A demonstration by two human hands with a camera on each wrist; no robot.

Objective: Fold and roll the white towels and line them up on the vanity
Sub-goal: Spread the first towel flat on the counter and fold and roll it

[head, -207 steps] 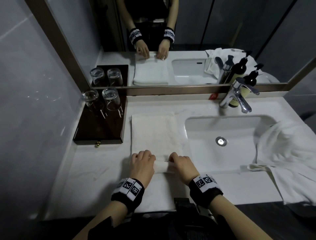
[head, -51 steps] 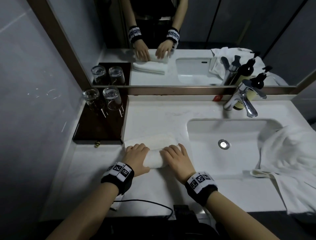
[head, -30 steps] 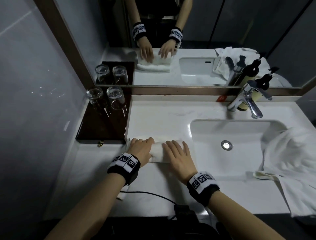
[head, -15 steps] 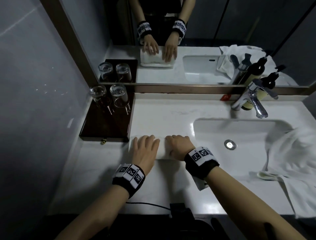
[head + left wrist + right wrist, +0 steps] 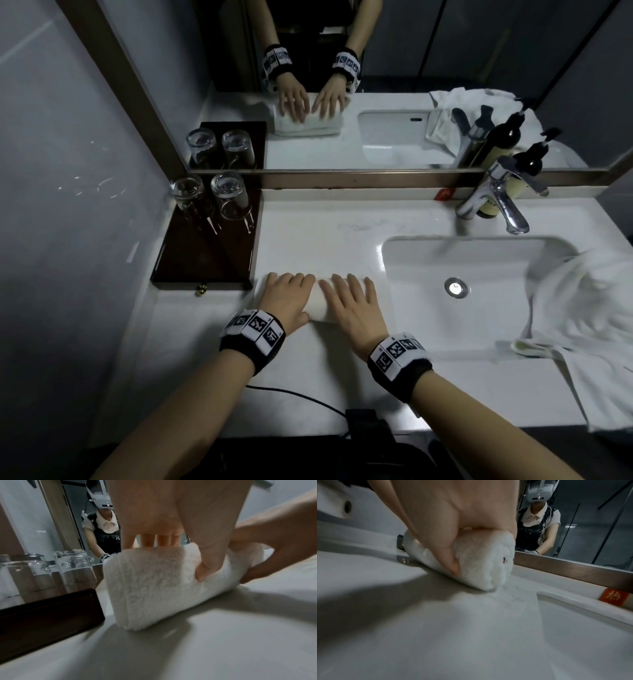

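Note:
A white towel, rolled up, lies crosswise on the white vanity, just right of the tray's near corner. My left hand rests flat on its left half and my right hand on its right half, fingers stretched over the top. In the left wrist view the thumb presses into the near side of the roll. The right wrist view shows the roll's spiral end under my right hand, thumb on the near side. A heap of loose white towels hangs over the sink's right edge.
A dark wooden tray with two upturned glasses stands at the back left. The sink basin and chrome faucet fill the right. A mirror runs along the back. A black cable crosses the front edge.
The towel went from a flat strip to a full roll, rolled away from me. Over the last second my right hand uncurled and both hands settled flat on top.

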